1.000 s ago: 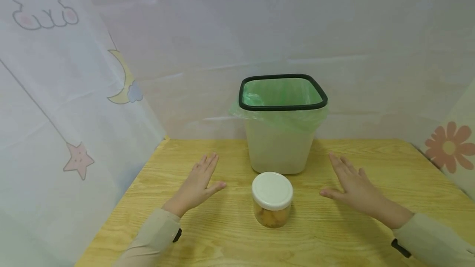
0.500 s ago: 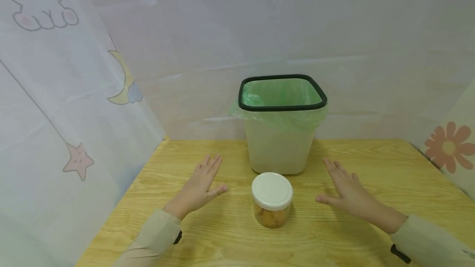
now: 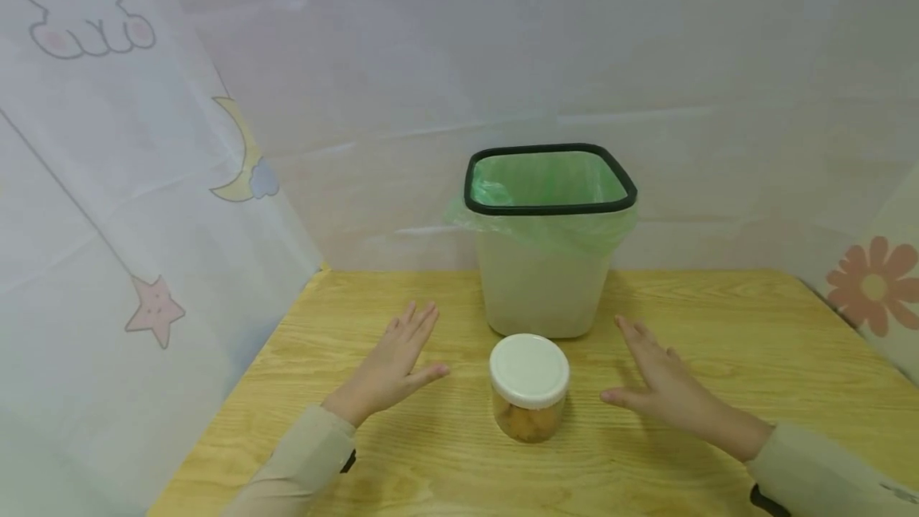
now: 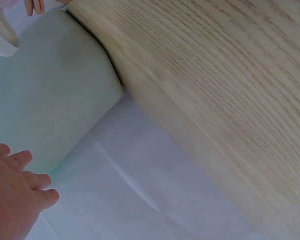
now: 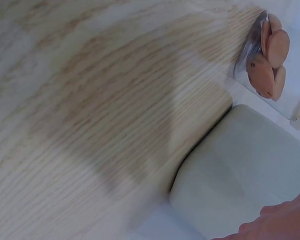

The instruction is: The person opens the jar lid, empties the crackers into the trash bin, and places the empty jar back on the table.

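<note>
A clear jar (image 3: 529, 389) with a white lid stands upright on the wooden table, between the two hands. Orange-brown pieces (image 5: 268, 62) show through its wall in the right wrist view. To the jar's left, the left hand (image 3: 388, 369) hovers with fingers extended and thumb spread, touching nothing. The right hand (image 3: 671, 389) holds the same kind of pose on the other side, apart from the jar, its thumb pointing toward it. Just behind the jar is a pale trash bin (image 3: 543, 286) with a black rim and a green bag liner (image 3: 549, 178) folded over its edge.
The wood-grain table (image 3: 431, 469) carries the jar and the bin. A pale cloth backdrop (image 3: 373, 102) with printed cartoon figures hangs behind and at the sides. Both forearms wear light sleeves (image 3: 305, 453) with a dark strap near each cuff.
Both hands have moved inward toward the jar, the right one leftward and slightly nearer, the left one slightly rightward. The jar and bin stay in place.
</note>
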Demonstrator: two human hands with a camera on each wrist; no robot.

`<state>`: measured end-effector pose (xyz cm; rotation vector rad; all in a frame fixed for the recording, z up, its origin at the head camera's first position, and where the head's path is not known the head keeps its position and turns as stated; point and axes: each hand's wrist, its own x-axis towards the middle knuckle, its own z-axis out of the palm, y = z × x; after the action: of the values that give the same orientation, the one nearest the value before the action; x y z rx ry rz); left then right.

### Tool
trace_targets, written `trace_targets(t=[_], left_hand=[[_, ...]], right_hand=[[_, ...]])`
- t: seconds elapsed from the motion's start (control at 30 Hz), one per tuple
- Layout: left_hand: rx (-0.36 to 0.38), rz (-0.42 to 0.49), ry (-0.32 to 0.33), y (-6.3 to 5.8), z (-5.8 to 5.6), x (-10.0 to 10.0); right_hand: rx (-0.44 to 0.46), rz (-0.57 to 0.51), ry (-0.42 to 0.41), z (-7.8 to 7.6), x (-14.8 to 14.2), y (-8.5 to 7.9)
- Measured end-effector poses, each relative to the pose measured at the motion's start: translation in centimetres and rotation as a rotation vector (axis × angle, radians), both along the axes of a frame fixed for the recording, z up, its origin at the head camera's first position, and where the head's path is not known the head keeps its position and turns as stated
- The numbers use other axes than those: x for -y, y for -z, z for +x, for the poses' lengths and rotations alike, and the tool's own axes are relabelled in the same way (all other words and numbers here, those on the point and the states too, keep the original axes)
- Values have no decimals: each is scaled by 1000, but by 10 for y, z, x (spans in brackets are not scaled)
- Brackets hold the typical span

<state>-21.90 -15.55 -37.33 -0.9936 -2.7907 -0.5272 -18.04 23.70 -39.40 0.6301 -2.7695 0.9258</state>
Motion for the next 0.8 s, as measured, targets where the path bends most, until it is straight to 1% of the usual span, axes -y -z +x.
trace_targets(t=[0.1,0.23,0.33,0.47,0.6,0.8], left_hand=[[13,1,9,-1,1,-1],[6,-23,28,1,0,-3],[-2,-22,40,4,0,-5],[0,-12,43,7,0,-5],[29,-6,57,7,2,-7],[70,37,67,8,5,-12]], right_hand=[[18,-20,-4,1,2,1],[39,-33,-16,2,4,1],[41,-37,-25,3,5,1],[21,-50,-50,3,7,2],[3,-65,-90,4,9,5],[35,-103,-117,5,13,9]])
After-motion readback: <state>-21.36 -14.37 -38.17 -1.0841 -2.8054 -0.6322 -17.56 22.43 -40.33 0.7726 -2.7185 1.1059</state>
